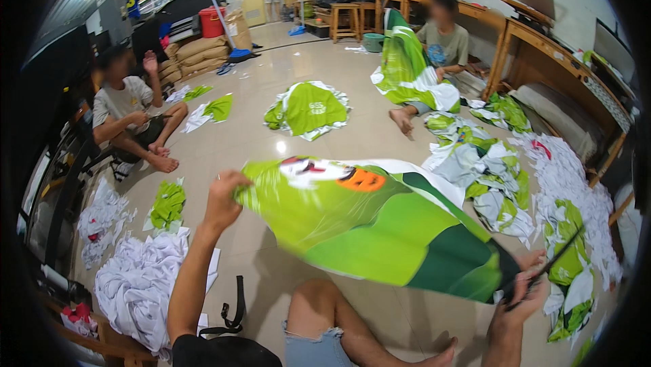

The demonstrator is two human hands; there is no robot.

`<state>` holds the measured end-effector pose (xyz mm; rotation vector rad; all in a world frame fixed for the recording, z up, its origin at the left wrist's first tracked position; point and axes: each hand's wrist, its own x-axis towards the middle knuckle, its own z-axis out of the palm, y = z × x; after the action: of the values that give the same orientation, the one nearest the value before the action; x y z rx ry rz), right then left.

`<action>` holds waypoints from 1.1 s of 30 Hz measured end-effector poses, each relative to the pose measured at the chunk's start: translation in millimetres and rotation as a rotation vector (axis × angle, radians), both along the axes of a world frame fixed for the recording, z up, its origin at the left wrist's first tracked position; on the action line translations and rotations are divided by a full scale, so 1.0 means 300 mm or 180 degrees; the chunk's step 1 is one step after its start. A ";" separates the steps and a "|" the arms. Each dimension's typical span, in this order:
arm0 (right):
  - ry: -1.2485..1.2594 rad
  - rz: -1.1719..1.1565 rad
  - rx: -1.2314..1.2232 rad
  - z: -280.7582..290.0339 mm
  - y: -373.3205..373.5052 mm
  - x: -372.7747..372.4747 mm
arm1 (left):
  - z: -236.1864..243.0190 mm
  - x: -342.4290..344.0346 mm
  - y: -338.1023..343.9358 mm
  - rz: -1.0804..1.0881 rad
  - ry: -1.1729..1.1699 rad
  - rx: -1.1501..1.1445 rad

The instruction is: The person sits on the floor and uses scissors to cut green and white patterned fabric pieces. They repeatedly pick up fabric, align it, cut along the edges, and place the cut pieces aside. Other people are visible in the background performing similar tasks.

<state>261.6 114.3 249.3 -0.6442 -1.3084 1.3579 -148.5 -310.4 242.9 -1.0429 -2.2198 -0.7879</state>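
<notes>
A large printed fabric piece (380, 231), in light and dark green with a white and orange figure, is stretched out in mid-air above my lap. My left hand (226, 197) pinches its upper left corner, arm raised. At the lower right corner my right hand (519, 289) grips the fabric along with dark scissors (559, 252), whose long blade points up to the right; the fingers are partly hidden. Below, a black strap (234, 313) lies on the tiles by my bent knee.
Two other people sit on the floor (122, 102) (441, 41), the right one holding green fabric. Around lie green pieces (308, 109), a white fabric pile (135, 279) and heaps of offcuts (569, 177). Wooden desks (529, 34) line the right wall; sacks (203, 51) stand behind.
</notes>
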 end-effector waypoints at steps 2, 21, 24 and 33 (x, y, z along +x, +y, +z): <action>-0.1085 -0.0497 0.0327 -0.341 0.078 0.099 | -0.162 -0.059 0.033 0.0064 -0.0081 -0.0463; -0.2713 0.0980 0.0201 -0.744 0.001 -0.425 | -0.803 -0.096 0.318 0.0929 -0.2865 -0.2192; -0.2514 0.1119 0.0907 -0.822 0.215 -0.496 | -0.811 -0.184 0.176 0.0892 -0.2819 -0.2516; -0.3074 0.2033 0.1960 -0.796 0.268 -0.814 | -0.768 -0.211 -0.081 0.1150 -0.3091 -0.2822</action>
<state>17.3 194.6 10.6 -0.4540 -2.7495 0.9960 -211.8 -334.6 12.6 -0.5579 -3.6348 -0.0646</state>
